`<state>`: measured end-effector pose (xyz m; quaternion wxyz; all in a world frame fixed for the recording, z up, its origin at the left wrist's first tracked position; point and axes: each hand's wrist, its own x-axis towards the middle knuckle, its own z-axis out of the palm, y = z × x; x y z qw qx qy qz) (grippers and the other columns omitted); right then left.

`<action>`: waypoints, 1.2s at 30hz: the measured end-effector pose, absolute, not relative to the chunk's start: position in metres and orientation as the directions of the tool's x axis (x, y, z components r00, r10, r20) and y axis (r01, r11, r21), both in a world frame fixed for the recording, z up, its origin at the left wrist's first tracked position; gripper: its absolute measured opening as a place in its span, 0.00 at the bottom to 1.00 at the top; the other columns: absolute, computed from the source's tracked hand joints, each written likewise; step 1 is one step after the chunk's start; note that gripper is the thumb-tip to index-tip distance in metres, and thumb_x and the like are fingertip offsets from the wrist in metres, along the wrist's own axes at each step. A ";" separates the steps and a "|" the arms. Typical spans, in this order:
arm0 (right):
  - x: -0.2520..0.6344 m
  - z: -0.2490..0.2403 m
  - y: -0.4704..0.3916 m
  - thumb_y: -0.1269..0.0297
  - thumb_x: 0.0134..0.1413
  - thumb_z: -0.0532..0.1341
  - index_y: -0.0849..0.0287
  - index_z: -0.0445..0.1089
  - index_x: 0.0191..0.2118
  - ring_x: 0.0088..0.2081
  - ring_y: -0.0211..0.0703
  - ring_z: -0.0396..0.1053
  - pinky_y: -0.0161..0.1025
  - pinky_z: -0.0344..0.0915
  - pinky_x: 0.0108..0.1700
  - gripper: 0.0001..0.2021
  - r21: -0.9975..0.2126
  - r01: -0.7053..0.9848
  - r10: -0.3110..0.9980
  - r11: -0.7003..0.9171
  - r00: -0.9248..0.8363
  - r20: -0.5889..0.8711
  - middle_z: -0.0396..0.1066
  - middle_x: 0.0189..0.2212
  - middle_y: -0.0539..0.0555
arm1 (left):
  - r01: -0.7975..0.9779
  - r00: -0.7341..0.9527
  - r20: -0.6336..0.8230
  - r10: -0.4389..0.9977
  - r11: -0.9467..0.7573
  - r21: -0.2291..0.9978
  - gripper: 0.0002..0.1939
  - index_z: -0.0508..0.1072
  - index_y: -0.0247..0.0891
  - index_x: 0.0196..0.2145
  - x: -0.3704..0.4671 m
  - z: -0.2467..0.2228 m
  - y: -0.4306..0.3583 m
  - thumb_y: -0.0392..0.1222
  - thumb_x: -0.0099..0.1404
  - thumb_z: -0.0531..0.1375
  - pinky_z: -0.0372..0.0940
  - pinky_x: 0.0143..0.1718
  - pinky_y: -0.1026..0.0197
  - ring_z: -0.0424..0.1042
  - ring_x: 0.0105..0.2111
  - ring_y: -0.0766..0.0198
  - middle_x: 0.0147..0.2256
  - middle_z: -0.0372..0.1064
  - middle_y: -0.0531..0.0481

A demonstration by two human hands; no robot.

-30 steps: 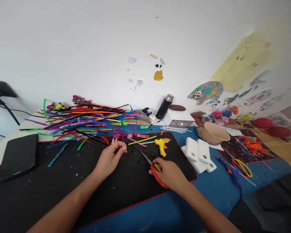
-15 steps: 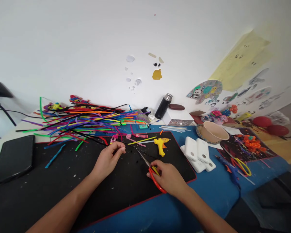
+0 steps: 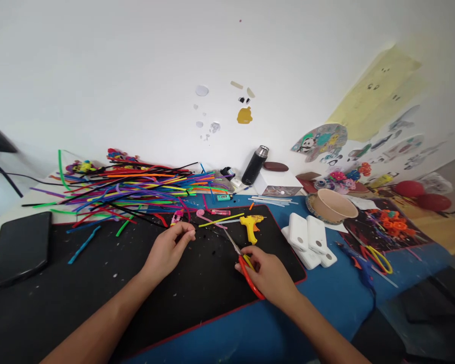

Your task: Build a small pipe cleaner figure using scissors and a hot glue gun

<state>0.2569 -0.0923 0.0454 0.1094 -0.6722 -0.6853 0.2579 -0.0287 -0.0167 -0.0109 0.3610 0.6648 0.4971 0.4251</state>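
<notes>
Scissors with slim metal blades and red-and-yellow handles (image 3: 245,273) are held above a black mat with red edging (image 3: 167,303), in front of the person. The right hand (image 3: 271,275) has its grip closed around their handles, with the blades pointing forward and slightly left. The left hand (image 3: 169,251) is near, its thumb and forefinger pinched together at the tips; whether this grip has a thin dark strand in it, I cannot tell.

Just beyond the blade tips, a straight yellow stem (image 3: 214,222) lies near a pink coiled stem (image 3: 200,213). A small yellow glue gun (image 3: 252,228) lies on the mat to the right of those tips. Along the back, a loose heap of multicoloured fuzzy stems (image 3: 136,184) spreads leftward. White rounded plastic blocks (image 3: 299,232) are stacked on the blue-covered tabletop (image 3: 208,344) to the right of the mat, near a pale pink bowl (image 3: 335,206). A black flask with a silver cap (image 3: 252,171) leans beside a white box (image 3: 272,183).
</notes>
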 end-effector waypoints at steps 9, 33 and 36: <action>0.241 0.042 -0.077 0.48 0.68 0.64 0.54 0.76 0.56 0.42 0.56 0.82 0.40 0.62 0.37 0.19 -0.161 0.987 0.966 0.014 -0.055 -0.252 0.85 0.41 0.59 | 0.338 0.122 0.210 0.970 -0.239 0.910 0.13 0.75 0.43 0.36 -0.028 -0.008 -0.017 0.53 0.71 0.58 0.67 0.38 0.61 0.75 0.33 0.59 0.32 0.76 0.52; 0.193 0.044 -0.050 0.59 0.67 0.63 0.56 0.79 0.43 0.25 0.39 0.70 0.35 0.62 0.32 0.08 -0.830 0.558 0.980 -0.013 -0.157 -0.121 0.72 0.23 0.47 | 0.466 0.258 0.319 0.912 -0.406 0.786 0.10 0.75 0.43 0.39 -0.028 -0.007 -0.020 0.48 0.74 0.56 0.68 0.36 0.61 0.77 0.31 0.60 0.32 0.78 0.52; 0.181 0.037 -0.042 0.58 0.68 0.63 0.56 0.77 0.43 0.21 0.36 0.66 0.34 0.61 0.28 0.09 -0.869 0.494 0.979 -0.023 -0.166 -0.120 0.71 0.22 0.45 | 0.498 0.311 0.371 0.875 -0.482 0.721 0.10 0.75 0.43 0.40 -0.028 -0.008 -0.020 0.46 0.75 0.55 0.69 0.38 0.61 0.78 0.33 0.60 0.34 0.79 0.51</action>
